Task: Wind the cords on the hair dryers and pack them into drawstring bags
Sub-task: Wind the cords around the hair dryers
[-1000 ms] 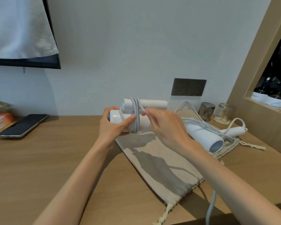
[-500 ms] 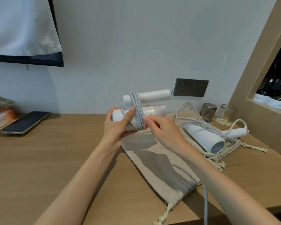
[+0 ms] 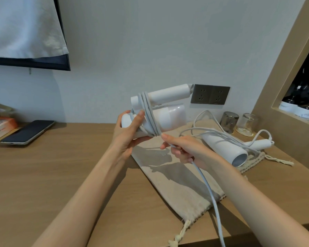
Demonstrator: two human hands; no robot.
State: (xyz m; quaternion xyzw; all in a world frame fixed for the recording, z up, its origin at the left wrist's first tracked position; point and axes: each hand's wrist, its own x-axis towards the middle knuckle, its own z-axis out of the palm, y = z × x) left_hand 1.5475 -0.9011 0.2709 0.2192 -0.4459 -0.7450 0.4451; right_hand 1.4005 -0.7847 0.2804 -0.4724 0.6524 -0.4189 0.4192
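My left hand (image 3: 128,135) grips a folded white hair dryer (image 3: 169,113) by its rear end, held above the table with several turns of its grey-white cord wound round it. My right hand (image 3: 184,148) pinches that cord (image 3: 209,189) just below the dryer; the loose length trails down past the table's front edge. Under my hands a beige drawstring bag (image 3: 178,186) lies flat. A second white hair dryer (image 3: 227,148) lies to the right with its cord loose, on top of another drawstring bag (image 3: 251,161).
A dark phone (image 3: 28,132) lies at the left near some books (image 3: 0,125). Two upturned glasses (image 3: 237,122) stand at the back right below a wall socket (image 3: 210,95). A wooden niche with bottles (image 3: 296,107) borders the right side.
The dryer has been lifted and tilted up. My right hand has slid down from the wound turns to below the dryer, pulling the cord taut.
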